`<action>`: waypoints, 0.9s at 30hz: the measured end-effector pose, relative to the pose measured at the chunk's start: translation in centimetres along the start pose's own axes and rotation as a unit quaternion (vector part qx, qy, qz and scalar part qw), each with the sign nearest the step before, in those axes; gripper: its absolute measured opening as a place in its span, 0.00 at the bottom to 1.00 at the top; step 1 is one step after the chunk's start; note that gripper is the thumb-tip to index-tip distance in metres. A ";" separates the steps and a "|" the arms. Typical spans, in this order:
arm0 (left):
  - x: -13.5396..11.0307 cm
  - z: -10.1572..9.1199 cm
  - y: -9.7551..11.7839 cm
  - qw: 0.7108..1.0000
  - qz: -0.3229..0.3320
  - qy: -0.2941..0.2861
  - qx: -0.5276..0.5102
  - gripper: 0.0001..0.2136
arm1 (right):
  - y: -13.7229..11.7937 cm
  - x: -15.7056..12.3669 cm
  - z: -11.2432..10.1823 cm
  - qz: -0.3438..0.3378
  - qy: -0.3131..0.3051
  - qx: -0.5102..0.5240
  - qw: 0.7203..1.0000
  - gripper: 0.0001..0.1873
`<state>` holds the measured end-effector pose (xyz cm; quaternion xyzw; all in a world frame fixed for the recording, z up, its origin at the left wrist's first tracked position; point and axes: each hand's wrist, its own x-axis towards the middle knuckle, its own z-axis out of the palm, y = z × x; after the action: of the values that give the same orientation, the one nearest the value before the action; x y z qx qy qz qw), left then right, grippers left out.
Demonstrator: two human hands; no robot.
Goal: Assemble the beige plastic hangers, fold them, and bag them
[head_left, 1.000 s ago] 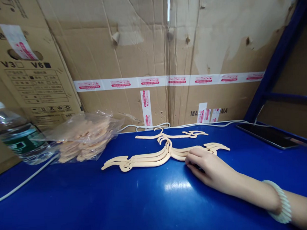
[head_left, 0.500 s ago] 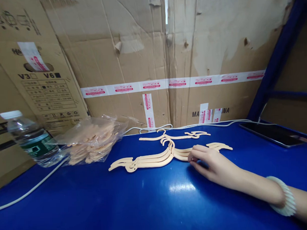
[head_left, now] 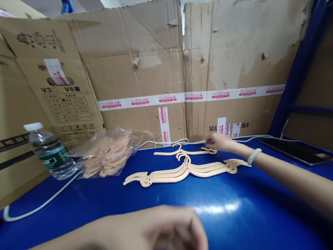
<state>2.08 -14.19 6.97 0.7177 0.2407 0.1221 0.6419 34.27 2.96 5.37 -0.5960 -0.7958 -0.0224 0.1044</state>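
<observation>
My right hand (head_left: pixel 218 141), wearing a pale bracelet, reaches to the far side of the table. Its fingers are closed at the right end of the single beige clothes hanger (head_left: pixel 167 153), covering that tip. Nearer to me, several matching hangers (head_left: pixel 168 175) lie nested in a stack, hooks pointing away. In the foreground my left hand (head_left: pixel 159 231) hovers over the blue table (head_left: pixel 111 203). Its fingers are loosely curled and apart, with nothing seen in them; the lower part is cut off by the frame.
A clear plastic bag (head_left: pixel 107 152) of beige hanger parts lies at the left, beside a water bottle (head_left: pixel 51 152). White cable (head_left: pixel 43 206) runs along the left and back. A dark tablet-like device (head_left: pixel 293 151) rests at the right. Cardboard sheets (head_left: pixel 143 74) wall the back.
My right hand has moved from the near stack to the far hanger's right end. My left hand has come into the foreground. The view has tilted up slightly.
</observation>
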 end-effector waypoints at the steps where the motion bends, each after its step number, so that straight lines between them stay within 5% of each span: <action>1: 1.1 0.1 -0.2 1.000 0.002 -0.014 0.006 0.13 | 0.0 0.5 0.2 0.008 -0.018 -0.014 1.000 0.05; 6: 5.8 0.6 -4.1 0.984 -0.007 0.174 -0.023 0.10 | -0.3 1.9 1.3 0.028 -0.081 -0.074 0.994 0.13; 14: 5.8 0.3 -5.1 0.974 0.030 0.197 -0.111 0.06 | -0.9 3.1 1.8 0.007 -0.085 -0.095 0.992 0.13; 18: 5.9 0.3 -5.3 0.971 0.031 0.205 -0.117 0.22 | -1.8 2.5 0.8 -0.027 -0.014 -0.074 0.997 0.07; 24: 6.3 -0.1 -5.3 0.954 0.026 0.245 -0.169 0.24 | -4.5 -1.3 -0.9 -0.105 0.140 0.014 0.985 0.03; 27: 6.4 -0.3 -5.1 0.950 0.025 0.246 -0.189 0.25 | -6.9 -4.8 -0.6 -0.156 0.216 0.153 0.952 0.03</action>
<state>6.41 -10.42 1.14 0.5367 0.3458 0.3541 0.6834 29.09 -3.68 5.60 -0.4219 -0.8314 -0.0448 0.3588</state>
